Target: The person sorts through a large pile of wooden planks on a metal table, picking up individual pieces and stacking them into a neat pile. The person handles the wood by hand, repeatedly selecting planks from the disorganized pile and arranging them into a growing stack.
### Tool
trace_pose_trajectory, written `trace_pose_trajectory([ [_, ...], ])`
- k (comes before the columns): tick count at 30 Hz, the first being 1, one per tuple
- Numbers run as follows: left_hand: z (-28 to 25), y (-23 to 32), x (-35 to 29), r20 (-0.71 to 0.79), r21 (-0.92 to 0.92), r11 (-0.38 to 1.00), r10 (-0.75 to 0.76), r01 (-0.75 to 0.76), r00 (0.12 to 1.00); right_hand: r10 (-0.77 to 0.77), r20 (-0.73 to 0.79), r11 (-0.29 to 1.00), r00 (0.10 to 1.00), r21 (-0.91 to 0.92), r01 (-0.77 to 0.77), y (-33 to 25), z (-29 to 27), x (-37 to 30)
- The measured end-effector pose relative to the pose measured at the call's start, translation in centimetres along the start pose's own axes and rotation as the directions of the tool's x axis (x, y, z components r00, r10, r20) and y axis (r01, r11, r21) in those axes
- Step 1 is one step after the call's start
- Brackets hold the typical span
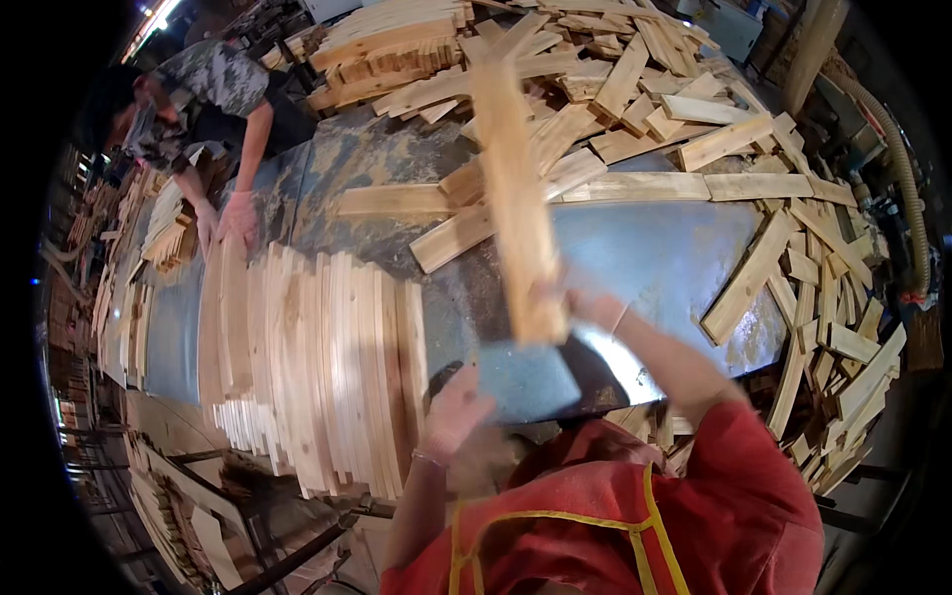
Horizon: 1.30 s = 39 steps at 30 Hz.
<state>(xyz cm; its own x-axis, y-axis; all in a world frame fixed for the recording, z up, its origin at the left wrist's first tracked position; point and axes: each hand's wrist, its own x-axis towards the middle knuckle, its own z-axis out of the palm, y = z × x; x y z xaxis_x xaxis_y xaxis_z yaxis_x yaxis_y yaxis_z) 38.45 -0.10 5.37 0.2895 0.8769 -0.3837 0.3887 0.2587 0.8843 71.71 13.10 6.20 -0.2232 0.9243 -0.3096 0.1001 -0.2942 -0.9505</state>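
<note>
My right hand (pixel 592 307) grips a wooden board (pixel 518 198) near its lower end. The board is held up over the metal table (pixel 650 243), blurred by motion and pointing away from me. Beside the right edge of a row of boards (pixel 337 367) is my left hand (pixel 458 409), slightly blurred, its fingers seeming apart with no board in them. A small dark patch shows by its fingertips; I cannot tell what it is. The boards in the row stand close together, side by side, with uneven near ends.
At the far left a co-worker (pixel 213 84) in a camouflage shirt has both hands at the row's far end. Loose boards (pixel 635 89) lie piled at the back, and more pieces (pixel 843 327) heap up on the right. A ridged hose (pixel 902 178) hangs at the right edge.
</note>
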Motion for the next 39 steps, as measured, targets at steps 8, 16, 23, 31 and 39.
trace_pose_trajectory([
  [8, 1.0, 8.9, 18.5, -0.196, 0.803, 0.593, 0.355, -0.058, 0.914, -0.354, -0.621, 0.935, 0.699, -0.261, 0.241, -8.1, -31.2, 10.9],
  [16, -4.4, 8.6, 28.2, -0.197, 0.936, 0.341, 0.303, 0.087, 0.933, -0.089, -0.076, 0.050, 0.993, -0.996, -0.072, -1.7, -27.4, 11.5],
  [23, -4.0, 12.1, 14.8, -0.093, 0.463, 0.883, -0.040, 0.079, 0.995, 0.235, 0.039, 0.676, 0.971, -0.724, -0.134, 1.5, -26.0, -0.2],
  [31, 11.5, 4.2, -1.7, 0.093, -0.245, 0.947, -0.189, 0.207, 0.978, 0.297, -0.003, 0.892, 0.955, 0.356, -0.277, 7.5, -1.6, -7.5],
  [39, 1.0, -3.0, -9.6, -0.017, 0.999, 0.031, -0.054, 0.019, 0.998, 0.227, -0.090, 0.947, 0.970, 0.254, -0.198, 6.8, 10.3, -5.7],
])
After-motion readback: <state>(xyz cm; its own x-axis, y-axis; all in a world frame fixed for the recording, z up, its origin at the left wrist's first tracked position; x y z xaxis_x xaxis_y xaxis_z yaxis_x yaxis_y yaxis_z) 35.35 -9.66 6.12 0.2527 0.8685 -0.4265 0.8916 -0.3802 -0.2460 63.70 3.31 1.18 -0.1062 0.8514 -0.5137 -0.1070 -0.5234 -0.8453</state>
